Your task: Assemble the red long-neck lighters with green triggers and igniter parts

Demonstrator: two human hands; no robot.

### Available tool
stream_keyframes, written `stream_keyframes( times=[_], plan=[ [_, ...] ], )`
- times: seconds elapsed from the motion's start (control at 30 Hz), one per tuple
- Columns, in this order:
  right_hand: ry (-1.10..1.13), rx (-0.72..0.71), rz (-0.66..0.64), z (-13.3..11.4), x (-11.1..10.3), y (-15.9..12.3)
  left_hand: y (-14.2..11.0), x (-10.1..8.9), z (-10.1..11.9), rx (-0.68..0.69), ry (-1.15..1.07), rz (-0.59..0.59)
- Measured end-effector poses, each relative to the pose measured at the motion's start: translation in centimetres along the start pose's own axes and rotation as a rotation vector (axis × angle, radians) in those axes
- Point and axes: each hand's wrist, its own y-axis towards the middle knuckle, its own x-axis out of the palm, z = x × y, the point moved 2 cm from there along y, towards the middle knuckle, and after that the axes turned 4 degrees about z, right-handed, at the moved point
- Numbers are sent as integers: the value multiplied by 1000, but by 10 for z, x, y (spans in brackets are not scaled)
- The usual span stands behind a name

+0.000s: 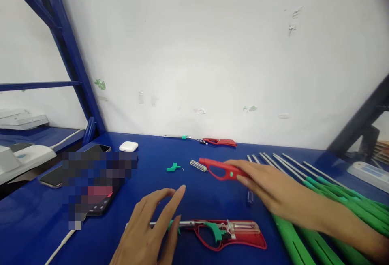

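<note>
My right hand (258,180) grips a red lighter handle half (217,168), raised a little above the blue table. My left hand (152,220) is open, thumb and index finger apart, over the metal tube of an opened long-nosed lighter (247,236). Inside that lighter's red half shell show a green trigger (216,231), a clear fuel tank (244,227) and thin wires. A loose green trigger (173,167) and a clear fuel tank (198,165) lie behind the hands. Whether my left fingers touch the tube is hard to tell.
Several green long-nosed lighters (337,200) lie at the right. Against the wall rests another red lighter (219,142) with its tube and wires. At the left are a phone (101,206) on a white cable (62,244) and a white earbud case (129,146). Blue shelf posts (69,54) stand behind.
</note>
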Motion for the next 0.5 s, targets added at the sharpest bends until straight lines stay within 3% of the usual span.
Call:
stream_keyframes(
  times=[0.13, 0.23, 0.37, 0.5],
  plan=[
    [178, 152, -104, -22, 9, -21, -2, 3, 5, 36, 18, -47],
    [251, 179, -186, -28, 18, -27, -2, 6, 4, 100, 24, -49],
    [268, 65, -194, -35, 24, -26, 3, 7, 4, 239, -52, -11],
    [129, -98, -99, -40, 28, -25, 5, 4, 2, 293, -137, -97]
  ],
)
